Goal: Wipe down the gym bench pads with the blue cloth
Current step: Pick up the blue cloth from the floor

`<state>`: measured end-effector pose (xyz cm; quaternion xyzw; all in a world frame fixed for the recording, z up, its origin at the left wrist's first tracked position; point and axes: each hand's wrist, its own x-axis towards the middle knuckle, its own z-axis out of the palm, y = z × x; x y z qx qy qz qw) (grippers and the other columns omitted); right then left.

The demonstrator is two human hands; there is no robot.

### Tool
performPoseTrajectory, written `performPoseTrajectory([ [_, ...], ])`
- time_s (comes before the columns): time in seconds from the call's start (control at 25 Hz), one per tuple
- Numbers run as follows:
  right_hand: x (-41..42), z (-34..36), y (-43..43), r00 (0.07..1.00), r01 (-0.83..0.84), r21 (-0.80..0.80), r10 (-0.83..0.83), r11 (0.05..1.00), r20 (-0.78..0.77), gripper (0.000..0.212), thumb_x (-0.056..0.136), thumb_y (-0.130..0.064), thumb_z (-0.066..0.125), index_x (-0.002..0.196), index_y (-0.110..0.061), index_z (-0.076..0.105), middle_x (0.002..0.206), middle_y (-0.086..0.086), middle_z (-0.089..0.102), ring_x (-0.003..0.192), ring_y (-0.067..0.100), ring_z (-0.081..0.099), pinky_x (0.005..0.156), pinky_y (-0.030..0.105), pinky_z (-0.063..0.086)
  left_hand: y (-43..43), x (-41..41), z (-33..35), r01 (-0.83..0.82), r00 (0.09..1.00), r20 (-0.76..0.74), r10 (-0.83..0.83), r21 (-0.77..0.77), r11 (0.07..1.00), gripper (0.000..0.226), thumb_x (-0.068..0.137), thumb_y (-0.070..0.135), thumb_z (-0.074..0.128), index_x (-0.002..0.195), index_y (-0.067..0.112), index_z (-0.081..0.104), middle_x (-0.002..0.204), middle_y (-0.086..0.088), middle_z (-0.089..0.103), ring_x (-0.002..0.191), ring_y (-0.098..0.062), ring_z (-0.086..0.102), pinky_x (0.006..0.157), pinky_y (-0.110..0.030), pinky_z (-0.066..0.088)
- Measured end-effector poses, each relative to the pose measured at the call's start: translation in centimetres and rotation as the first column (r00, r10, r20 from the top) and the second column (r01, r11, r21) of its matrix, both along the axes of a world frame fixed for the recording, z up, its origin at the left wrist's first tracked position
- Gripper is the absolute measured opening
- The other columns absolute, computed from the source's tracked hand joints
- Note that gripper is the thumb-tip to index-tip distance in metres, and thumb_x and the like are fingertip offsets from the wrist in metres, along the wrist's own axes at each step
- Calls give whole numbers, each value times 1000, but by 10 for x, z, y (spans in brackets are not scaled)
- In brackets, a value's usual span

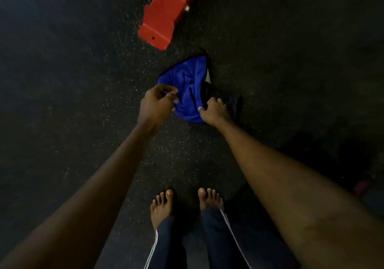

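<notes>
The blue cloth point(187, 86) hangs crumpled between my two hands above the dark speckled floor. My left hand point(158, 102) pinches its left edge with thumb and fingers. At the cloth's lower right edge, my right hand point(214, 111) grips the fabric with curled fingers. A white tag and a dark strip show on the cloth's right side. No bench pad is visible in this view.
A red metal frame foot point(164, 17) with bolt holes lies on the floor just beyond the cloth, running up to the top edge. My bare feet point(187, 204) stand below on the black rubber floor point(83, 81). A small pink object point(361, 186) sits at far right.
</notes>
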<state>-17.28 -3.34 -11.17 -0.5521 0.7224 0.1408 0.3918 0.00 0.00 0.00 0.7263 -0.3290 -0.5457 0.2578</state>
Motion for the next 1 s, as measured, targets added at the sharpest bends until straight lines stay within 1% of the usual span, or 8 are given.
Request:
performPoseTrajectory([
  [0.12,5,-30,1,995,-41,-27,38,999,-92,68,99,-41,61,152,-9,34,156,17,35,139,36,43,107,48,42,-4,8,-27,-13,1000,-23,13,-19,1000,17,103,13,48,110,20,63,100,0,67,91,-16,65,92,-40,57],
  [0.28,15,-37,10,993,-80,-130,67,988,-101,40,98,-21,61,135,-11,48,139,14,53,121,31,59,104,50,47,-7,6,-35,-49,998,-49,48,-26,998,18,101,10,49,112,17,63,100,1,67,85,-13,64,90,-42,56],
  [0.36,15,-18,6,998,-23,-158,14,987,-56,30,99,-18,58,129,-13,54,132,11,59,117,28,61,104,48,47,-15,5,-25,-77,995,-64,75,-28,997,19,98,6,51,104,19,64,97,5,67,81,-12,64,88,-42,57],
  [0.44,18,15,-2,991,129,-157,-123,979,42,32,101,-20,53,132,-13,55,118,8,61,103,21,63,89,38,53,-22,7,-2,-108,990,-88,107,-2,994,20,97,3,52,100,19,64,95,6,66,76,-9,63,86,-40,57],
  [0.52,20,67,-17,960,257,-155,-233,954,154,35,100,-20,51,135,-17,56,103,4,62,82,16,61,71,31,51,-32,7,43,-119,987,-113,117,-13,993,22,97,1,51,97,18,64,93,2,65,75,-9,61,82,-38,56],
  [0.64,25,153,-45,913,351,-138,-305,926,271,12,94,-18,51,98,-19,63,83,0,60,70,15,55,63,30,46,-56,8,125,-128,982,-146,117,-65,990,21,97,3,51,95,20,61,91,-1,63,78,-11,61,73,-29,53],
  [0.72,34,233,-65,875,380,-103,-321,919,363,15,91,-17,52,79,-20,59,73,-2,56,66,16,54,63,32,45,-81,12,192,-149,982,-136,132,-126,981,17,94,4,55,94,19,64,87,0,66,74,-11,62,69,-30,53],
  [1.0,43,546,-110,693,521,-92,-357,848,626,26,85,0,55,64,-15,55,61,-2,50,57,12,41,41,17,32,-126,46,467,-249,968,-123,221,-312,917,16,74,15,56,80,22,69,62,10,66,58,-11,60,65,-29,49],
])
